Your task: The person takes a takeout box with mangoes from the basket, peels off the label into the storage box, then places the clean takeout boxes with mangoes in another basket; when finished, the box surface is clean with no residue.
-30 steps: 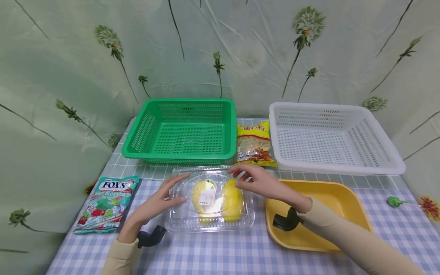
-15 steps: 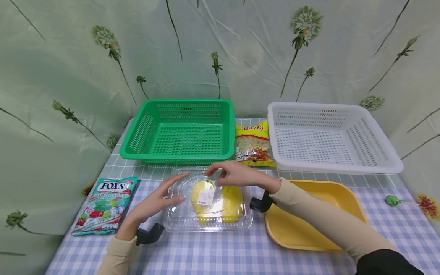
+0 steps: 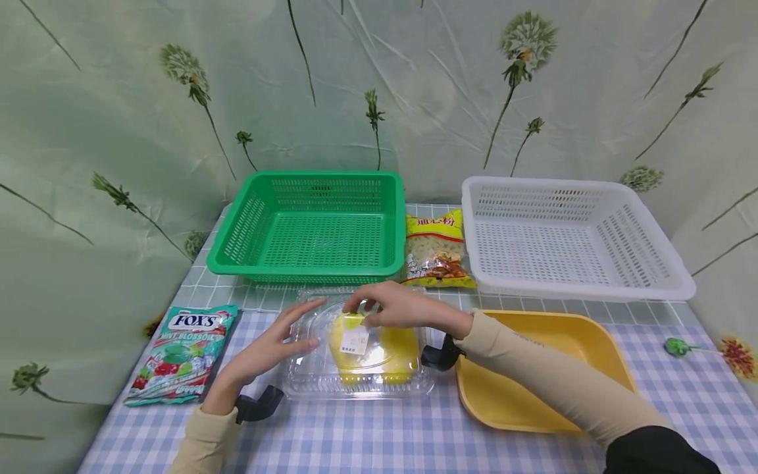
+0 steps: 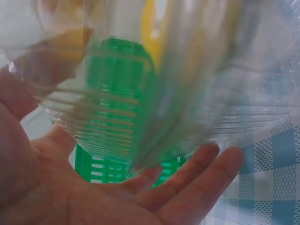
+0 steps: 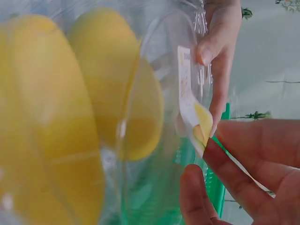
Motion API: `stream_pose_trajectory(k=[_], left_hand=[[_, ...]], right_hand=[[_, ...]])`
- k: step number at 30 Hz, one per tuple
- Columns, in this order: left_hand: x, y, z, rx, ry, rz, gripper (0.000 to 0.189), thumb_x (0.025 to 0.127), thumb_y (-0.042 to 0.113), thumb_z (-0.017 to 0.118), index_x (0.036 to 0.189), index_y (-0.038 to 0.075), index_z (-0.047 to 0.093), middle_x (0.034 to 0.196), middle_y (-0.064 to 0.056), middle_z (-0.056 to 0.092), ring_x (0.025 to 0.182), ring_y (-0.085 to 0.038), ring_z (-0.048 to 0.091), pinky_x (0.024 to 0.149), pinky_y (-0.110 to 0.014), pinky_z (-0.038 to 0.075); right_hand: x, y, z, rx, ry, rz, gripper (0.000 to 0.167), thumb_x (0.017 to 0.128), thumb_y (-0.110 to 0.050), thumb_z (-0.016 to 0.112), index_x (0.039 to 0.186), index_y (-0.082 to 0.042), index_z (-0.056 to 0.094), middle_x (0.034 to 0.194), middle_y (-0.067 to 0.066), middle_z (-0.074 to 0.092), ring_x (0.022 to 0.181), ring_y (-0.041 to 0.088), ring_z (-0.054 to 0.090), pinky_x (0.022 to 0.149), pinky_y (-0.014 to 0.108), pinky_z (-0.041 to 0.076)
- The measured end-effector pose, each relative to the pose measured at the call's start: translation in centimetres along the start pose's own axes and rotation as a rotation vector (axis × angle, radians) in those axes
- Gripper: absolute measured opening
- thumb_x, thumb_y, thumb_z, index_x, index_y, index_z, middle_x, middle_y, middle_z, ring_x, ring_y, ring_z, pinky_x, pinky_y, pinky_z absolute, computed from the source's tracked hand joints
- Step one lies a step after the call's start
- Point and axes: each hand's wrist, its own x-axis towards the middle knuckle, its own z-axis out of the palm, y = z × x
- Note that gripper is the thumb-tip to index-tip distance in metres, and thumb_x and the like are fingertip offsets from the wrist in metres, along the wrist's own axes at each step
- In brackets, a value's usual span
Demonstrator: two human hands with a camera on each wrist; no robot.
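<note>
A clear plastic clamshell box (image 3: 304,380) lies on the checked cloth, with two yellow mangoes (image 3: 399,352) inside. A white label (image 3: 354,340) sits on its lid. My right hand (image 3: 403,306) reaches over the lid; thumb and forefinger pinch the label's corner, which bends up in the right wrist view, while another finger (image 5: 191,185) is close to the lid. My left hand (image 3: 266,345) rests at the box's left side, its thumb and fingers spread and fairly straight. In the left wrist view its fingers (image 4: 187,185) lie along the ribbed wall of the box.
Behind the box stands a green basket (image 3: 320,271), with a yellow pasta bag (image 3: 438,250) beside it and a white basket (image 3: 580,289) further right. A yellow tray (image 3: 568,319) is at the right, partly under my right forearm. A Fox's candy bag (image 3: 180,355) lies left.
My right hand has moved left from the box's far right edge to the label, and its fingers have come to the label's corner. The left hand and box have stayed put.
</note>
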Motion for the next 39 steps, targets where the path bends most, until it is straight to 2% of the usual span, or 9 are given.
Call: stream_pose_trajectory(k=[4,9,14,20,23,29,32,37,39], left_hand=[[0.0,0.0,0.1,-0.001,0.006,-0.003,0.061,0.097,0.025,0.058,0.151,0.031,0.029,0.156,-0.016,0.012,0.139,-0.045,0.008,0.099,-0.074,0.014],[0.0,-0.1,0.2,0.001,0.013,-0.005,0.062,0.097,0.024,0.058,0.151,0.031,0.029,0.156,-0.016,0.012,0.140,-0.045,0.008,0.099,-0.074,0.015],[0.0,-0.1,0.2,0.005,0.016,-0.003,0.061,0.097,0.022,0.057,0.151,0.031,0.029,0.156,-0.014,0.013,0.139,-0.045,0.008,0.098,-0.075,0.016],[-0.1,-0.2,0.2,0.004,0.015,-0.005,0.061,0.097,0.022,0.057,0.150,0.032,0.029,0.156,-0.013,0.013,0.139,-0.045,0.009,0.097,-0.076,0.016],[-0.1,-0.2,0.2,0.001,0.017,-0.012,0.061,0.097,0.023,0.057,0.150,0.033,0.029,0.156,-0.013,0.013,0.139,-0.046,0.008,0.097,-0.076,0.017],[0.0,-0.2,0.2,0.002,0.020,-0.017,0.061,0.097,0.025,0.058,0.150,0.032,0.029,0.156,-0.014,0.013,0.140,-0.045,0.008,0.098,-0.075,0.015],[0.0,-0.2,0.2,-0.004,0.017,-0.008,0.061,0.097,0.026,0.058,0.151,0.032,0.029,0.156,-0.013,0.013,0.140,-0.045,0.008,0.098,-0.075,0.015],[-0.1,-0.2,0.2,-0.008,0.016,0.016,0.062,0.097,0.026,0.058,0.151,0.030,0.029,0.155,-0.013,0.013,0.139,-0.045,0.008,0.098,-0.075,0.015],[-0.1,-0.2,0.2,-0.008,0.018,0.021,0.062,0.097,0.026,0.058,0.151,0.030,0.029,0.156,-0.013,0.013,0.139,-0.045,0.008,0.098,-0.075,0.015]], right_hand=[[0.2,-0.5,0.4,-0.006,0.038,0.025,0.037,0.085,0.010,0.057,0.119,-0.003,0.063,0.118,0.012,0.056,0.101,0.027,0.059,0.082,0.025,0.050],[0.1,-1.0,0.8,-0.088,0.049,0.058,0.034,0.084,0.008,0.059,0.114,-0.007,0.067,0.114,0.010,0.056,0.092,0.022,0.060,0.075,0.023,0.050],[0.0,-1.0,0.9,-0.131,0.053,0.034,0.027,0.085,0.006,0.060,0.109,-0.003,0.069,0.111,0.007,0.064,0.087,0.017,0.061,0.074,0.021,0.049],[-0.1,-1.2,1.1,-0.217,0.105,-0.011,0.025,0.087,0.005,0.060,0.107,-0.006,0.071,0.108,0.004,0.067,0.079,0.012,0.059,0.071,0.020,0.049],[-0.2,-1.3,1.1,-0.167,0.136,-0.034,0.026,0.087,0.006,0.060,0.106,-0.006,0.072,0.106,0.004,0.067,0.079,0.011,0.062,0.070,0.019,0.050],[-1.2,-1.6,0.1,0.057,0.165,-0.069,0.026,0.087,0.007,0.058,0.106,-0.005,0.071,0.105,0.003,0.067,0.081,0.010,0.064,0.069,0.023,0.053],[-2.0,-1.5,-0.5,0.141,0.175,-0.064,0.023,0.088,0.003,0.059,0.107,-0.005,0.071,0.106,0.002,0.067,0.077,0.015,0.063,0.069,0.027,0.054],[-3.8,-0.8,-1.5,0.181,0.221,-0.042,0.020,0.090,0.000,0.060,0.104,-0.008,0.071,0.102,0.000,0.066,0.069,0.029,0.057,0.061,0.029,0.051],[-4.7,-0.5,-1.9,0.187,0.244,-0.028,0.019,0.090,0.000,0.059,0.104,-0.007,0.071,0.101,0.001,0.066,0.068,0.028,0.056,0.061,0.030,0.051]])
